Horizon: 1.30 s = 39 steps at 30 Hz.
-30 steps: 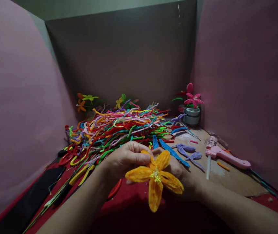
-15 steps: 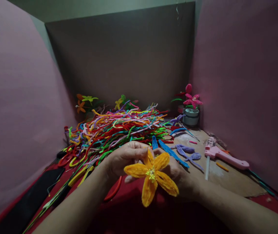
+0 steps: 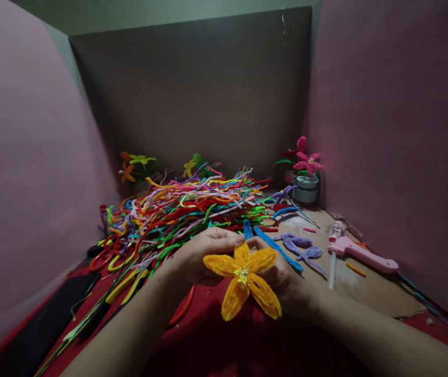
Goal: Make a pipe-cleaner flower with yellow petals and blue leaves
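An orange pipe-cleaner flower (image 3: 264, 300), five-petalled with small yellow bead-like bits at its centre, faces me between my hands. My left hand (image 3: 200, 252) is closed on it from the left, thumb and forefinger pinched together behind the top petal. From the right, my right hand (image 3: 287, 280) is closed behind the petals, its fingertips partly covered by them. Any stem or back of the flower is hidden. Just beyond my right hand lie blue pipe-cleaner petals (image 3: 277, 247) and a purple pipe-cleaner piece (image 3: 300, 248).
A large heap of coloured pipe cleaners (image 3: 196, 204) fills the middle back. On the cardboard (image 3: 381, 293) at right lies a pink glue gun (image 3: 361, 254). Yellow-and-black pliers (image 3: 125, 288) and a black flat object (image 3: 47, 324) are at left. A potted pink flower (image 3: 308, 165) stands at back right.
The flower has tilted and turned slightly, its lower petals rising a little. My left fingers have closed in tighter behind the top petal. The view has shifted slightly.
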Each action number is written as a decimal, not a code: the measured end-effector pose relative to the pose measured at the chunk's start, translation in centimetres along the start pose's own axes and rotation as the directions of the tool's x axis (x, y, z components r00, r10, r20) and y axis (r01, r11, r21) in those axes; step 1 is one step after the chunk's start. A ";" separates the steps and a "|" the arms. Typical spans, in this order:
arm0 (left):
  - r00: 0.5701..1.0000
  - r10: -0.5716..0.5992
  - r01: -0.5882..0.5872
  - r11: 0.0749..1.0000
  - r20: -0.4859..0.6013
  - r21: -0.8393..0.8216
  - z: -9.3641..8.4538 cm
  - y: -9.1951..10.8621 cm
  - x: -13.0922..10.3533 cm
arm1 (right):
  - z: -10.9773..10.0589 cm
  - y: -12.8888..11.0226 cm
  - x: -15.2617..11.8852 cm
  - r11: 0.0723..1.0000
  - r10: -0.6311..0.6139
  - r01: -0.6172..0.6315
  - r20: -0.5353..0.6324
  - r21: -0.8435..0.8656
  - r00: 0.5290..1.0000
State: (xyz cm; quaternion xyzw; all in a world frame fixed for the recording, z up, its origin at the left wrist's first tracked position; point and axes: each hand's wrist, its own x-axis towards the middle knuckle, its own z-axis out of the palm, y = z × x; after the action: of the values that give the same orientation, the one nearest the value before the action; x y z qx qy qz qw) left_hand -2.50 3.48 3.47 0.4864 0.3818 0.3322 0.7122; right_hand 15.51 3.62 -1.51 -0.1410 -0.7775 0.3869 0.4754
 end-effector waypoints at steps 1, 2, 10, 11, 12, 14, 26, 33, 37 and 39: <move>1.000 -0.007 0.007 1.000 -0.009 0.013 -0.1 0.0 0.0 | 0.0 0.0 0.0 0.999 -0.008 0.008 0.023 -0.032 1.000; 1.000 -0.015 0.016 0.999 -0.019 0.028 -0.1 0.0 0.1 | -0.1 0.0 0.0 0.998 -0.014 0.017 0.049 -0.063 0.999; 0.997 -0.001 0.000 1.000 -0.077 -0.008 -0.1 -0.3 0.2 | 0.1 0.0 0.1 1.000 -0.005 0.006 0.068 -0.016 0.998; 0.997 0.017 -0.018 1.000 -0.073 -0.023 -0.1 -0.3 0.3 | 0.1 -0.1 0.2 1.000 0.021 -0.021 0.074 0.009 0.997; 0.997 0.039 -0.041 0.998 -0.072 -0.038 0.0 -0.3 0.4 | 0.0 -0.2 0.4 0.998 0.052 -0.054 0.069 0.034 0.996; 0.993 0.084 -0.089 0.994 -0.082 -0.061 0.0 -0.4 0.6 | 0.0 -0.4 0.6 0.990 0.119 -0.121 0.033 0.067 0.992; 0.974 0.149 -0.170 0.978 -0.169 -0.118 -0.6 -0.9 1.0 | 0.3 -0.2 0.7 0.974 0.208 -0.203 -0.040 0.097 0.977; 0.919 0.285 -0.234 0.950 -0.273 0.207 0.2 -0.6 0.7 | -0.6 0.0 1.7 0.859 0.423 -0.315 -0.212 0.404 0.881; 0.914 0.349 -0.241 0.876 -0.206 0.417 1.7 -1.5 0.9 | -1.1 0.3 2.0 0.716 0.570 -0.329 -0.244 0.616 0.784; 0.911 0.362 -0.251 0.867 -0.197 0.430 2.5 -2.4 1.3 | -1.1 0.4 2.0 0.673 0.602 -0.327 -0.236 0.663 0.763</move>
State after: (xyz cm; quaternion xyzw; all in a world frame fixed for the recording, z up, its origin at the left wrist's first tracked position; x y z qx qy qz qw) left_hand 0.49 2.74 1.52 0.6247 0.4518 0.4215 0.4774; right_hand 15.35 5.59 -0.26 -0.2691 -0.4272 0.6753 0.5376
